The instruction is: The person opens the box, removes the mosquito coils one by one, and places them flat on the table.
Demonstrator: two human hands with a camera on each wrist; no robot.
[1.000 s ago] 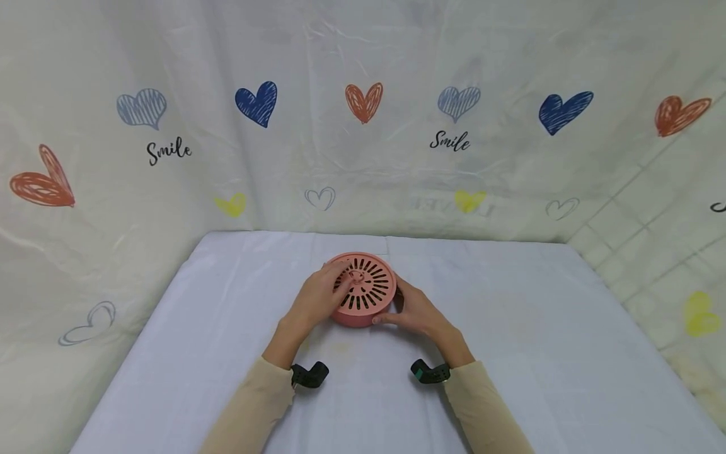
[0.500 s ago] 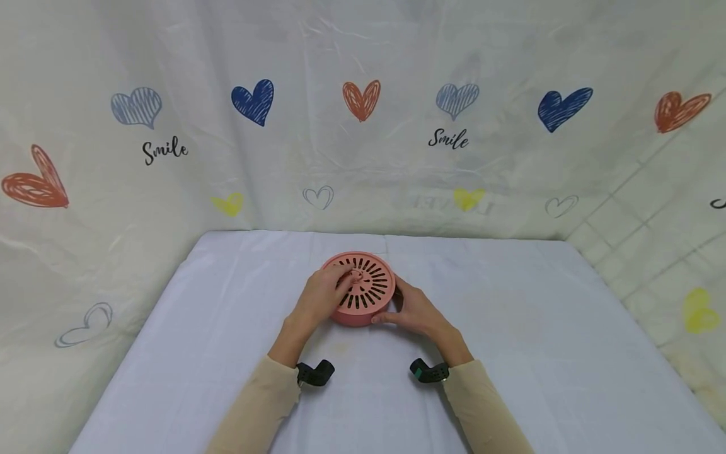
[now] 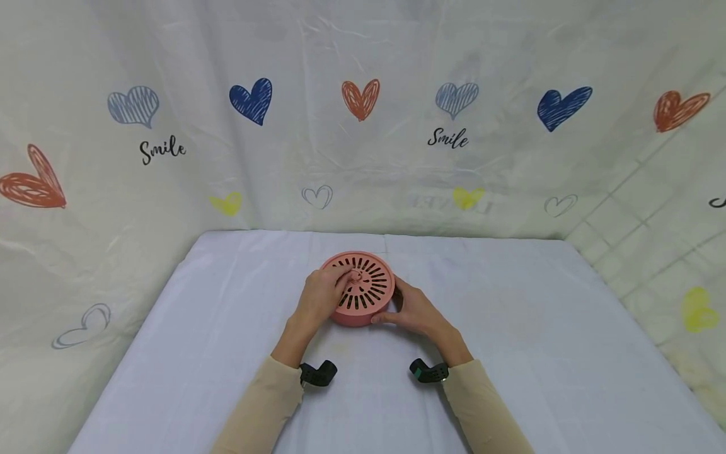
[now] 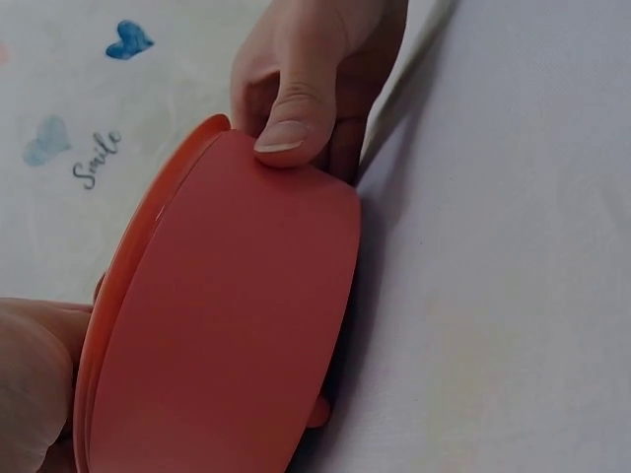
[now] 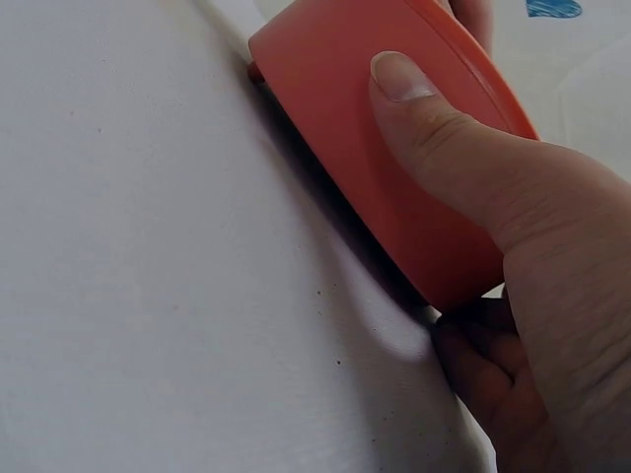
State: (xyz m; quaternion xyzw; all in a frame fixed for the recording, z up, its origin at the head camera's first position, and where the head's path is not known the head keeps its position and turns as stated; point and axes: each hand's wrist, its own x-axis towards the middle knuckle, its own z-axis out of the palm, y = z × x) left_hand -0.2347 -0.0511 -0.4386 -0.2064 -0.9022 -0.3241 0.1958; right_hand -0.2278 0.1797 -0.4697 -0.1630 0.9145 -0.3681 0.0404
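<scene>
A round pink mosquito coil holder [image 3: 353,320] stands on the table, its slotted lid [image 3: 358,307] on top. At the lid's centre, my left hand [image 3: 319,295] pinches the small knob [image 3: 356,276] between thumb and fingers. My right hand [image 3: 416,309] grips the holder's right side. In the right wrist view its thumb [image 5: 404,84] lies along the smooth side wall, with the other fingers curled low at the far edge. A small foot [image 4: 318,411] shows under the base in the left wrist view, where the lid sits flush along the rim.
White cloth covers the table [image 3: 510,353]. Behind it hangs a pale curtain [image 3: 397,164] printed with hearts and "Smile". Each wrist carries a black camera, one on the left [image 3: 319,374] and one on the right [image 3: 429,371].
My left hand's fingers have drawn in from the lid's surface to the knob, its wrist shifting slightly right. The right hand keeps its grip and the lid stays on.
</scene>
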